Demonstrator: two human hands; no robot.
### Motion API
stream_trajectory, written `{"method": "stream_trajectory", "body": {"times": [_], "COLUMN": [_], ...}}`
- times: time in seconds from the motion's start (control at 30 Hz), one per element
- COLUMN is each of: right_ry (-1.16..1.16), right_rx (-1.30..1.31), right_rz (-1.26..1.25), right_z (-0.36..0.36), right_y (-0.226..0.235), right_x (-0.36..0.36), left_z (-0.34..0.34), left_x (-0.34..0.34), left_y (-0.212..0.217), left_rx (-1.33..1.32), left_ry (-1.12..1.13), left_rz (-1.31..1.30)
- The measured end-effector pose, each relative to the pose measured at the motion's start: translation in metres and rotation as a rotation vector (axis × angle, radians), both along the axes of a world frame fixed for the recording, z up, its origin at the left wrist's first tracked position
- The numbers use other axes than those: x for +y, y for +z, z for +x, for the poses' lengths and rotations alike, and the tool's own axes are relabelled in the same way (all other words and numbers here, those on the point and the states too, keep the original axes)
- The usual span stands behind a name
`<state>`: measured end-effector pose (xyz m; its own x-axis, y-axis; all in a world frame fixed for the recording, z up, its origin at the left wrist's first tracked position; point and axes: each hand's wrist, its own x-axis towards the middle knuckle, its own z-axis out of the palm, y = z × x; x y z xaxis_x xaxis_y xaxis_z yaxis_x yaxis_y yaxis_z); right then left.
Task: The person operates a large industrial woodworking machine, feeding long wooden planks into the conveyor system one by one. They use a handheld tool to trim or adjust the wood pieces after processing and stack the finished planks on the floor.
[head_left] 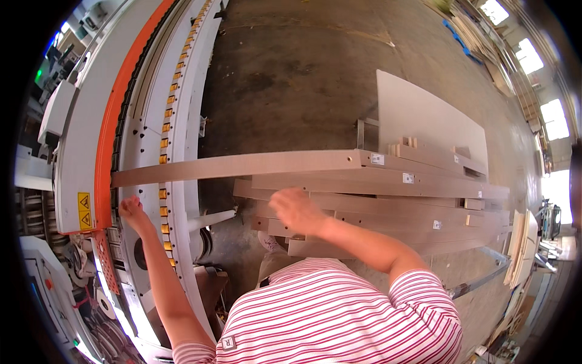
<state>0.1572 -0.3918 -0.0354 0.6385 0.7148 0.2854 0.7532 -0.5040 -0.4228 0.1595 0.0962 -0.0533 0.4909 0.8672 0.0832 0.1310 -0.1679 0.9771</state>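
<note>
Hands first: the left hand (131,209) rests on the feed track of the edge-banding machine (85,139), fingers curled loosely, just below the near end of a long brown board strip (242,164); whether it touches the strip or only the machine I cannot tell. The right hand (294,206) is spread flat, palm down, over the stack of brown strips (388,206) and closes on nothing; it seems to lie on the top boards of the stack.

The long strip runs from the machine's orange guard (106,151) on the left, across the row of yellow-orange rollers (165,142), and out to the right, where its far end overlies the stack. It lies flat and nearly level across the view, above both hands.

The stack holds several long narrow boards laid side by side and on top of one another, some bearing small white labels (407,178). It sits on a low metal cart frame (479,279). A few short pale wood blocks (405,145) lie at the back of the stack, and a large pale panel (424,118) lies just behind them.

The person wears a red-and-white striped shirt (339,315). Beneath everything spreads a grey concrete floor (303,73). More sheet offcuts (521,249) lean at the right edge, well apart from the hands.
</note>
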Motion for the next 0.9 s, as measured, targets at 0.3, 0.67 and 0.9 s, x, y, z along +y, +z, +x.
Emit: {"method": "stream_trajectory", "body": {"times": [0.3, 0.67, 0.9], "right_ry": [-0.469, -0.315, -0.167], "right_rx": [0.541, 0.504, 0.478], "right_rz": [-0.482, -0.332, -0.165], "right_z": [0.097, 0.040, -0.017], "right_y": [-0.091, 0.046, 0.103], "right_x": [-0.141, -0.153, -0.128], "left_z": [-0.154, -0.109, -0.094], "left_x": [-0.200, -0.233, -0.259], "left_y": [0.000, 0.050, 0.119], "left_rx": [0.173, -0.158, -0.408], "left_ry": [-0.566, -0.462, -0.318], "left_rz": [-0.117, -0.901, -0.786]}}
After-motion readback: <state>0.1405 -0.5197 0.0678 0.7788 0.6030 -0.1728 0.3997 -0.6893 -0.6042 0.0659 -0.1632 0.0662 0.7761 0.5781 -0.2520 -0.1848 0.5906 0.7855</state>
